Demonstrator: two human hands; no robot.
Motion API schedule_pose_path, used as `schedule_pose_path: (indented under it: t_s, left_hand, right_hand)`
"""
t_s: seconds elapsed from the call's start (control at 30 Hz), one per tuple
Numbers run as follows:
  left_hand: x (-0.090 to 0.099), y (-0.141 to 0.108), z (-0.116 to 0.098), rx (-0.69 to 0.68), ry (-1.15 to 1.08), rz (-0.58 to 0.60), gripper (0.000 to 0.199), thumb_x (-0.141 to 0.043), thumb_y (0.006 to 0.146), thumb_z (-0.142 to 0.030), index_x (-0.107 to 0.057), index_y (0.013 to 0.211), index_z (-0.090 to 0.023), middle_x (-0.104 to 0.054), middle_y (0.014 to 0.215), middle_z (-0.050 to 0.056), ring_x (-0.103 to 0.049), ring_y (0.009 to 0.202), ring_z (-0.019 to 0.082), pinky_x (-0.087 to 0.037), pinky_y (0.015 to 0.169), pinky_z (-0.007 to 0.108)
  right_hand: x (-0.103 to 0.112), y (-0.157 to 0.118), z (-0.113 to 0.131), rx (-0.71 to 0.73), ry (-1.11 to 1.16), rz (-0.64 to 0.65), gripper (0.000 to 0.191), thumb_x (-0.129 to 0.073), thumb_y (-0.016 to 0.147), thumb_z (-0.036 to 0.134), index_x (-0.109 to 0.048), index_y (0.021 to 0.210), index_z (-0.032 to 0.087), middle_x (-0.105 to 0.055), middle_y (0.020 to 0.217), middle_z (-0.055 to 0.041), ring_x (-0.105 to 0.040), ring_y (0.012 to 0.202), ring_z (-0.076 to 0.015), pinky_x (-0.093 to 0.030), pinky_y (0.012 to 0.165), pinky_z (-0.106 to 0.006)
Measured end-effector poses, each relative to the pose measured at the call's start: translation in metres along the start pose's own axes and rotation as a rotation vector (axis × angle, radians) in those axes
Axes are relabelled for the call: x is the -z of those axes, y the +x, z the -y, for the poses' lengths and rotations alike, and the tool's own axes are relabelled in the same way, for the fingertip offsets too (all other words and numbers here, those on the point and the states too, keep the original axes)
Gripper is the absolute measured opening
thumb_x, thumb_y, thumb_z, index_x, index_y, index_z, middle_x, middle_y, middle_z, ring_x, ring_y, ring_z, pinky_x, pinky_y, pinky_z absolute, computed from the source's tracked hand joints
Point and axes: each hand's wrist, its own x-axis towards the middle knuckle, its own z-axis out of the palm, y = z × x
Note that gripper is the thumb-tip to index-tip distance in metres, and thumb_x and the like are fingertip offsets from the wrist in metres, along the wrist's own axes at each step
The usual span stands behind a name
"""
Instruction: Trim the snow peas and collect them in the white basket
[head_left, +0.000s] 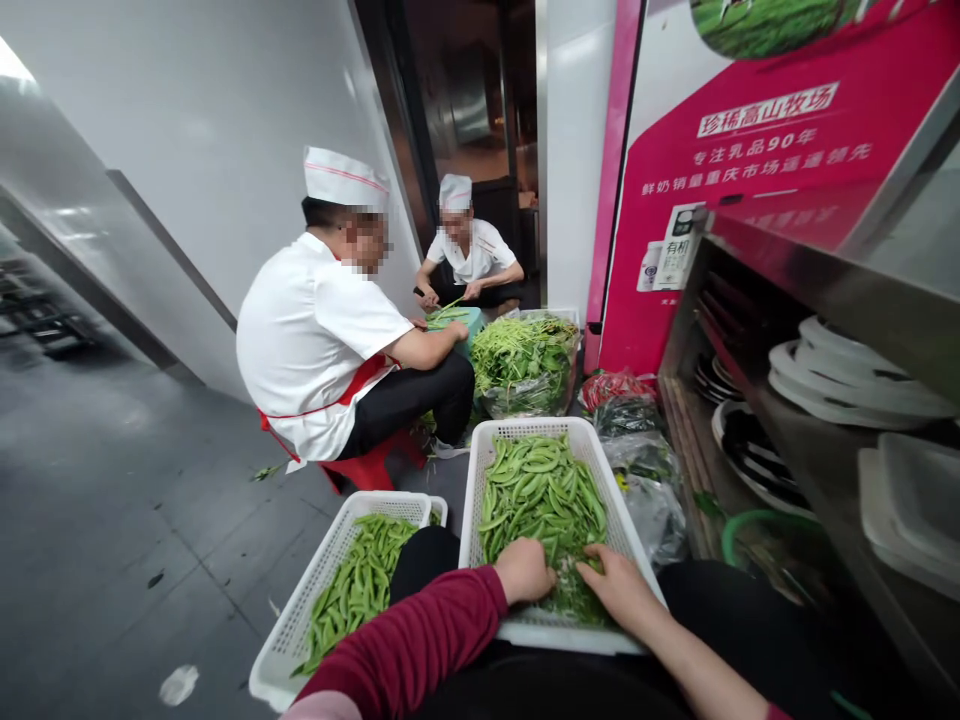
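Observation:
A white perforated basket (480,470) full of green pea pods (544,490) rests in front of me, at my lap. Near its front end, my left hand (527,572) is closed with fingers curled down at the pods; whatever it grips is hidden. Across a small gap, my right hand (621,592) reaches in from the right, thumb and forefinger apart, touching the pods; its other fingers are partly hidden. Smaller green scraps (574,592) lie between the hands. To the left, a second white basket (289,640) holds more pea pods (360,580).
Two people in white caps (345,180) crouch or sit ahead, handling green stems by a teal container (471,320). Leafy greens (521,355) are heaped beyond my basket. Plastic bags (652,515) and a metal shelf with white plates (847,375) stand right; a green-rimmed bin (731,535) is below.

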Motion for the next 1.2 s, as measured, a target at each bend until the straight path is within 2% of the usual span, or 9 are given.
schedule_pose_path:
  t_s: [0.17, 0.37, 0.57, 0.7, 0.77, 0.93, 1.03, 1.13, 1.2]
  left_hand:
    - [-0.005, -0.016, 0.005, -0.214, -0.204, -0.072, 0.025, -0.041, 0.076, -0.028, -0.062, 0.076, -0.014, -0.06, 0.066, 0.004, -0.05, 0.058, 0.012, -0.039, 0.056, 0.021]
    - [0.013, -0.029, 0.003, -0.242, -0.371, -0.258, 0.025, -0.039, 0.079, -0.03, -0.058, 0.087, -0.015, -0.059, 0.079, 0.004, -0.051, 0.07, 0.012, -0.038, 0.064, 0.021]
    - [0.03, -0.033, 0.0, -0.301, -0.483, -0.176, 0.023, -0.036, 0.078, -0.025, -0.054, 0.07, -0.014, -0.053, 0.06, 0.0, -0.044, 0.053, 0.009, -0.036, 0.054, 0.02]
    - [0.02, -0.03, -0.004, -0.2, -0.873, 0.064, 0.022, -0.03, 0.077, -0.024, -0.05, 0.08, -0.014, -0.041, 0.05, -0.006, -0.035, 0.036, 0.005, -0.03, 0.039, 0.018]
    - [0.012, -0.027, -0.005, -0.124, -0.943, 0.097, 0.022, -0.03, 0.076, -0.022, -0.05, 0.08, -0.014, -0.036, 0.047, -0.007, -0.032, 0.032, 0.005, -0.028, 0.036, 0.017]
    - [-0.004, -0.016, 0.008, -0.014, -0.685, 0.102, 0.015, -0.041, 0.069, -0.017, -0.055, 0.065, -0.011, -0.037, 0.041, -0.006, -0.034, 0.037, 0.006, -0.03, 0.04, 0.018]
    - [0.003, -0.012, 0.016, -0.118, -0.651, 0.077, 0.022, -0.046, 0.066, -0.014, -0.058, 0.085, -0.01, -0.052, 0.058, -0.002, -0.041, 0.046, 0.006, -0.035, 0.048, 0.018]
    - [0.021, -0.015, 0.01, -0.326, -0.617, 0.006, 0.054, -0.052, 0.065, -0.015, -0.043, 0.118, -0.016, -0.056, 0.097, 0.004, -0.049, 0.06, 0.006, -0.04, 0.057, 0.018]
    - [0.031, -0.02, 0.0, -0.404, -0.596, 0.109, 0.046, -0.046, 0.074, -0.022, -0.042, 0.119, -0.017, -0.055, 0.1, 0.005, -0.051, 0.058, 0.006, -0.041, 0.056, 0.019]
  right_hand:
    - [0.0, 0.0, 0.015, 0.041, 0.169, -0.007, 0.022, -0.049, 0.071, 0.036, -0.062, 0.073, 0.017, -0.064, 0.076, -0.0062, -0.058, 0.078, -0.0229, -0.042, 0.072, -0.031]
    - [0.014, -0.011, 0.021, 0.335, 0.062, -0.048, 0.017, -0.047, 0.075, 0.028, -0.062, 0.076, 0.021, -0.057, 0.078, -0.0063, -0.055, 0.077, -0.0203, -0.042, 0.072, -0.03]
    - [0.017, -0.019, 0.016, 0.479, -0.053, -0.008, 0.02, -0.042, 0.078, 0.019, -0.061, 0.081, 0.021, -0.056, 0.079, -0.0053, -0.055, 0.075, -0.018, -0.043, 0.069, -0.028]
    - [0.019, -0.022, 0.02, 0.575, 0.023, -0.055, 0.02, -0.043, 0.08, 0.02, -0.062, 0.082, 0.021, -0.058, 0.078, -0.0052, -0.056, 0.075, -0.0173, -0.045, 0.067, -0.027]
    - [0.023, -0.024, 0.023, 0.598, 0.077, -0.129, 0.019, -0.044, 0.081, 0.022, -0.063, 0.084, 0.021, -0.06, 0.08, -0.0059, -0.057, 0.078, -0.0178, -0.045, 0.07, -0.028]
    - [0.042, -0.024, 0.025, 0.418, 0.255, -0.449, 0.015, -0.052, 0.077, 0.028, -0.062, 0.076, 0.018, -0.062, 0.081, -0.0068, -0.057, 0.078, -0.0182, -0.045, 0.073, -0.03]
    - [0.05, -0.021, 0.024, 0.369, 0.285, -0.417, 0.016, -0.051, 0.078, 0.028, -0.061, 0.073, 0.017, -0.061, 0.078, -0.0058, -0.057, 0.075, -0.0171, -0.044, 0.07, -0.028]
    - [0.048, -0.02, 0.022, 0.371, 0.281, -0.388, 0.016, -0.049, 0.079, 0.028, -0.061, 0.075, 0.018, -0.06, 0.078, -0.0049, -0.056, 0.075, -0.0166, -0.043, 0.07, -0.028]
    - [0.044, -0.019, 0.021, 0.378, 0.259, -0.356, 0.016, -0.049, 0.08, 0.029, -0.061, 0.078, 0.018, -0.06, 0.078, -0.0043, -0.056, 0.075, -0.0163, -0.043, 0.07, -0.028]
